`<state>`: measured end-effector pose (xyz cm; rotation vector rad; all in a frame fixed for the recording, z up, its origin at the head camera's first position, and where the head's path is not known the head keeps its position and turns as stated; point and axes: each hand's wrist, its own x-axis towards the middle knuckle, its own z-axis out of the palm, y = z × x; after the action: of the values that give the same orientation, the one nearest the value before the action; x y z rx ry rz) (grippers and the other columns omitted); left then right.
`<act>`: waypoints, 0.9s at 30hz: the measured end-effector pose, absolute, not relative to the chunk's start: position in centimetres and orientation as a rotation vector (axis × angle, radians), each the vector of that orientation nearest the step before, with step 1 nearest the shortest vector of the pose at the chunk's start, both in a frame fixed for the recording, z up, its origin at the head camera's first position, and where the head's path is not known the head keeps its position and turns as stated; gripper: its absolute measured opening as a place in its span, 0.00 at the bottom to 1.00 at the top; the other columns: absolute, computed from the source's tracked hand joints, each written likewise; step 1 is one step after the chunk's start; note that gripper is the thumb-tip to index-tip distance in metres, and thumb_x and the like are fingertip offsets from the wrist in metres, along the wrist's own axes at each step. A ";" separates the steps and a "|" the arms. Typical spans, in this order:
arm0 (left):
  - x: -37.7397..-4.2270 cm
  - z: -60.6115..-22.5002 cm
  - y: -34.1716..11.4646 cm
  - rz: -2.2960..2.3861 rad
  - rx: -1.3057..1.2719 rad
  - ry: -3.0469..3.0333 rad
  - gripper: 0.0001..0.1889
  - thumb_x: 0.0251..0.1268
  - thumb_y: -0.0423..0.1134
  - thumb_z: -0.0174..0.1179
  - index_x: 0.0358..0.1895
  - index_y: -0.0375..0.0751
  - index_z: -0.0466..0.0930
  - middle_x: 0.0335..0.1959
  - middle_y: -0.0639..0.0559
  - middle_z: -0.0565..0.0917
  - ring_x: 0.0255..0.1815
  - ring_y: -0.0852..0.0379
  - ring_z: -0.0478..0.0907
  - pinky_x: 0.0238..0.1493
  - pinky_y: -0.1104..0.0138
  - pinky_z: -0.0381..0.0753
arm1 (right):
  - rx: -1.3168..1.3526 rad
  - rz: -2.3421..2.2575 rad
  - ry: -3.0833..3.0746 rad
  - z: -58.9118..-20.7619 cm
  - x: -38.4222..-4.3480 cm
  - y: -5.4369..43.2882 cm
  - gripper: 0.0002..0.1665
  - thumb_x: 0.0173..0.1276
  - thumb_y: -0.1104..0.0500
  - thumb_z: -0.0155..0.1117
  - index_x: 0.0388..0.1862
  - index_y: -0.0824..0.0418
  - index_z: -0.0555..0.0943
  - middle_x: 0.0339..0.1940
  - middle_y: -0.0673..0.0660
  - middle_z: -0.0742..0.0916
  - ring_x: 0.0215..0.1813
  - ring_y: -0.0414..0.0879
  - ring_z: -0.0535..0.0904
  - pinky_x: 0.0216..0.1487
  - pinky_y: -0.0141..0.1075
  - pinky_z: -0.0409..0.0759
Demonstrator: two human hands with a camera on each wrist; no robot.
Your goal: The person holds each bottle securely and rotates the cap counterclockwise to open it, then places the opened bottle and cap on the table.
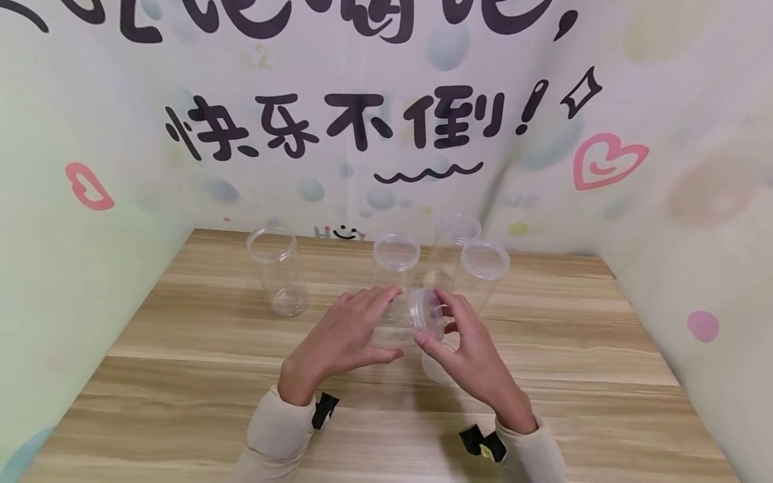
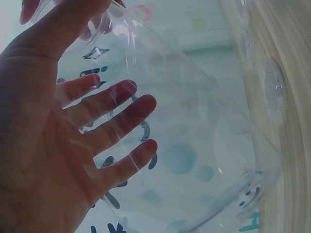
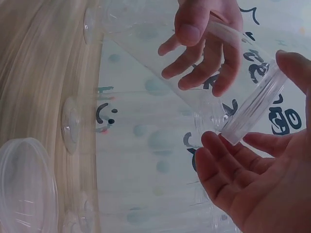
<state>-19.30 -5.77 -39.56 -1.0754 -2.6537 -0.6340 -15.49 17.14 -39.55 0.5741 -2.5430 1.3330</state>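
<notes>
Between my two hands a clear plastic jar (image 2: 194, 116) is held tilted, its mouth end towards the right. My left hand (image 1: 347, 335) grips the jar's body, thumb on one side and spread fingers on the other; in the left wrist view the fingers show through the clear wall. With thumb and fingertips my right hand (image 1: 474, 352) holds a clear round lid (image 3: 255, 104) by its edge at the mouth end of the jar. Another clear lid (image 3: 28, 187) lies on the table below the right hand, partly hidden by it in the head view.
Several more clear jars stand upright on the wooden table (image 1: 199, 376): one at the back left (image 1: 279, 272), one in the middle (image 1: 395, 253) behind my hands, and a jar (image 1: 459, 229) and a nearer jar (image 1: 485, 260) at the right. A printed cloth wall (image 1: 338, 194) closes off the back.
</notes>
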 end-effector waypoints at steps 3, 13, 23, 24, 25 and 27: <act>-19.4 -39.5 -5.9 -0.652 -1.081 -2.648 0.46 0.50 0.59 0.72 0.70 0.43 0.65 0.62 0.48 0.79 0.61 0.52 0.76 0.58 0.51 0.76 | 0.588 1.350 -2.527 -39.4 -15.4 17.2 0.41 0.64 0.58 0.72 0.73 0.59 0.65 0.65 0.58 0.77 0.60 0.51 0.77 0.51 0.40 0.80; -19.4 -39.4 -6.1 -0.659 -1.084 -2.647 0.45 0.51 0.60 0.72 0.70 0.44 0.65 0.62 0.51 0.78 0.61 0.53 0.76 0.58 0.53 0.77 | 0.657 1.382 -2.500 -39.1 -15.2 17.2 0.43 0.62 0.62 0.72 0.73 0.61 0.64 0.68 0.59 0.75 0.65 0.53 0.75 0.56 0.47 0.80; -19.4 -39.5 -6.1 -0.677 -1.092 -2.654 0.45 0.50 0.59 0.72 0.70 0.43 0.65 0.61 0.50 0.79 0.61 0.52 0.76 0.58 0.53 0.77 | 0.711 1.442 -2.489 -39.1 -15.3 17.5 0.44 0.62 0.64 0.72 0.74 0.60 0.62 0.71 0.56 0.73 0.68 0.52 0.73 0.61 0.50 0.77; -19.4 -39.5 -6.1 -0.679 -1.093 -2.655 0.45 0.50 0.59 0.72 0.70 0.43 0.65 0.61 0.50 0.79 0.61 0.52 0.76 0.58 0.53 0.77 | 0.722 1.449 -2.483 -39.1 -15.3 17.5 0.44 0.62 0.64 0.72 0.74 0.60 0.62 0.71 0.56 0.73 0.69 0.52 0.72 0.61 0.50 0.77; -19.4 -39.5 -6.1 -0.680 -1.094 -2.656 0.45 0.50 0.59 0.72 0.70 0.43 0.65 0.62 0.50 0.78 0.61 0.52 0.76 0.58 0.52 0.77 | 0.729 1.454 -2.479 -39.1 -15.4 17.6 0.45 0.62 0.64 0.72 0.74 0.59 0.62 0.71 0.55 0.73 0.69 0.52 0.72 0.61 0.50 0.77; -19.4 -39.5 -6.1 -0.683 -1.093 -2.661 0.45 0.50 0.59 0.72 0.70 0.43 0.65 0.62 0.50 0.78 0.61 0.52 0.76 0.58 0.52 0.76 | 0.738 1.449 -2.478 -39.3 -15.4 17.7 0.45 0.62 0.64 0.72 0.75 0.56 0.62 0.71 0.54 0.73 0.69 0.52 0.72 0.61 0.50 0.77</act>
<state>-19.44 -6.10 -39.53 -1.0932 -2.6611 -0.6835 -15.43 17.68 -39.26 0.7385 -2.4784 1.4487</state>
